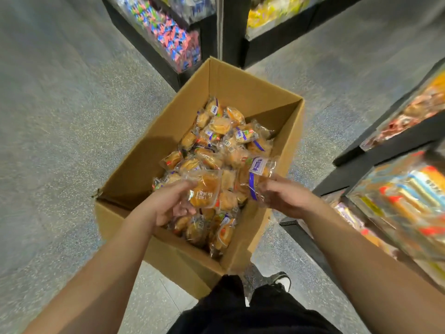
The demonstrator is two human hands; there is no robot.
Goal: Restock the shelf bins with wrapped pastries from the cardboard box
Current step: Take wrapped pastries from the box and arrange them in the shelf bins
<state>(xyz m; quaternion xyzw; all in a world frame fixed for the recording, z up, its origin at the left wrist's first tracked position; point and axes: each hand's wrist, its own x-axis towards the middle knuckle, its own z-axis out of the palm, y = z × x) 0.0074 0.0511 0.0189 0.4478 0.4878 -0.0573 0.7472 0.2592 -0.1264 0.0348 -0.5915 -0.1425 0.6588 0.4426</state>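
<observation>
Over an open cardboard box [240, 88] heaped with clear-wrapped golden pastries [224, 141], the left hand [168, 203] curls its fingers around one crinkly packet [204, 189] while the right hand [286, 198] pinches another [255, 174] by its edge. The box sits on speckled grey floor [60, 116], shelf bins [397, 201] close at its right and far corners, open floor to its left.

A shop aisle: shelf bins [178, 42] heaped with wrapped sweets
</observation>
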